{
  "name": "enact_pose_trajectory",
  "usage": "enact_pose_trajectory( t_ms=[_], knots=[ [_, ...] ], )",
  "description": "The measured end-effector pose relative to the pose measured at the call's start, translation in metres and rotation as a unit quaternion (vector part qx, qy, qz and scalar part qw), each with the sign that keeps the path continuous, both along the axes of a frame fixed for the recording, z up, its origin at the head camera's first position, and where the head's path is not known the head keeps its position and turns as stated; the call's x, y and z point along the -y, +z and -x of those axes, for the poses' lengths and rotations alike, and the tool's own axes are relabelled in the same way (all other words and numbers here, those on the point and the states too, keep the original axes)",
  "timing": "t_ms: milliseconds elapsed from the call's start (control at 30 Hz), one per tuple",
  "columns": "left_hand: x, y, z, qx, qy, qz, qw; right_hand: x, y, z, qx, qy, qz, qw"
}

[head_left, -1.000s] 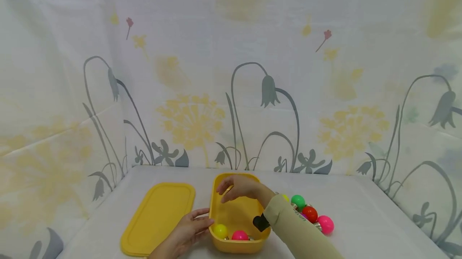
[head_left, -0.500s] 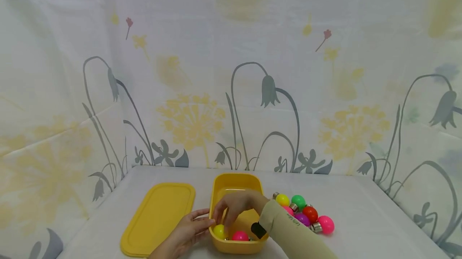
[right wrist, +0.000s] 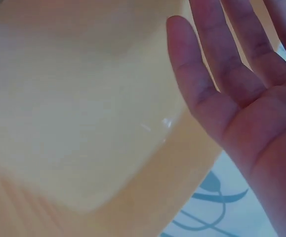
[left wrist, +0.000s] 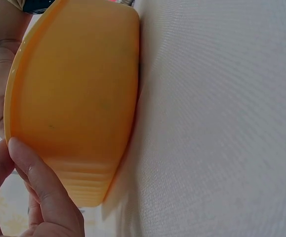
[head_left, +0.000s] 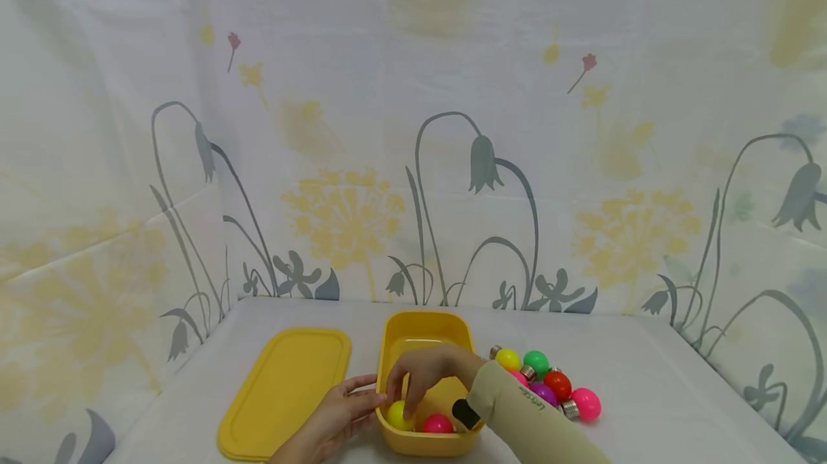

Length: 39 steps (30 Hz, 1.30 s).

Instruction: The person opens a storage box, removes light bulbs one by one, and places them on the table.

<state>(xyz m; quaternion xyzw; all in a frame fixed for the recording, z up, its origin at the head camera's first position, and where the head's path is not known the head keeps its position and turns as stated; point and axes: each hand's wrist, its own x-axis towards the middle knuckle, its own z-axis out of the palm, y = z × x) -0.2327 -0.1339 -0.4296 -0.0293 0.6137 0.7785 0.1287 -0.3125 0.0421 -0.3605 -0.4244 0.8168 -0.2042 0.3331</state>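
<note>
In the head view a yellow plastic box [head_left: 464,349] stands at the middle of the table. My left hand [head_left: 339,412] holds its near left rim, with the thumb against the wall in the left wrist view. Inside the box, my right hand [head_left: 423,372] reaches down and pinches a yellow light bulb [head_left: 399,417] at the near left corner. Beside that bulb lies a pink light bulb [head_left: 438,424]. In the right wrist view the fingers [right wrist: 184,47] extend over the box floor, and their tips are partly cut off.
A yellow lid [head_left: 284,392] lies flat left of the box. To the right is a pile of coloured bulbs, among them a green bulb [head_left: 536,361], a red bulb [head_left: 558,384] and a pink bulb [head_left: 586,404]. A patterned cloth [head_left: 413,126] hangs behind.
My right hand has come down from above the box to its near left corner and taken hold of the yellow bulb. Both bulbs in the box have shifted slightly right. The left hand stays put.
</note>
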Motion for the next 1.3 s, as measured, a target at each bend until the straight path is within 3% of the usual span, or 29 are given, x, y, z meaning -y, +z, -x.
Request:
enact_pose_trajectory(
  t_ms=[133,367,500,667,767,1000,1300],
  knots=[
    [0.000,0.000,-0.001,0.001,0.002,0.000,1.0000,-0.004,0.002,0.001,0.002,0.002,0.016,0.9999],
    [-0.001,0.000,-0.001,0.001,0.004,-0.004,1.0000,-0.001,-0.002,0.001,0.050,-0.015,-0.043,0.9977],
    [-0.002,-0.001,-0.001,-0.004,-0.001,-0.009,1.0000,0.000,-0.005,0.001,0.040,-0.023,-0.050,0.9977],
    [-0.002,-0.001,0.000,-0.003,0.001,-0.009,1.0000,-0.006,-0.002,0.004,0.009,-0.036,0.001,0.9993],
    [-0.001,0.000,0.000,-0.001,0.004,-0.006,1.0000,-0.011,0.003,0.007,0.013,-0.065,0.046,0.9967],
    [-0.001,-0.001,0.003,0.005,0.003,-0.002,1.0000,-0.027,0.017,0.009,-0.004,-0.130,0.110,0.9854],
    [-0.002,-0.001,0.002,0.007,0.011,0.004,0.9999,-0.045,0.023,0.003,-0.083,-0.201,0.158,0.9632]
  ],
)
